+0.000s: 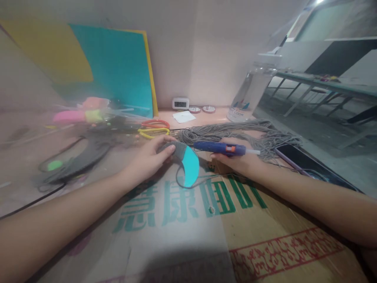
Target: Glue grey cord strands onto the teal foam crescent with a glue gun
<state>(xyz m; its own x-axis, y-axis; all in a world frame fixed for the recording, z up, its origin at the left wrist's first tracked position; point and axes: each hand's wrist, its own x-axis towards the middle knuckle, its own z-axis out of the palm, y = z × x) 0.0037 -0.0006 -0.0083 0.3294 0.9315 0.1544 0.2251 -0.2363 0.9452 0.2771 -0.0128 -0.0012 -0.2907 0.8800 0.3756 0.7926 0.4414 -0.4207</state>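
Observation:
My left hand (156, 155) pinches a curved, crescent-like piece (191, 165) between thumb and fingers. Grey cord is wound round its upper left part, while the rest shows bare turquoise. A loose grey cord (203, 181) loops from the piece and runs right across the cardboard. In my right hand (232, 160) is a dark blue hot glue gun (215, 147) with an orange part and a pale glue stick out of its back end. Its front end points left, close to the wound part; whether it touches cannot be made out. My right fingers are partly hidden behind the glue gun.
Bundled grey cords (218, 131) lie behind my hands, beside red- and yellow-handled scissors (153, 129). A small digital clock (180, 103) and a clear bottle (250, 92) stand by the wall. A phone (312, 165) lies right; blurred craft pieces (79, 112) sit left. Printed cardboard (188, 236) covers the surface.

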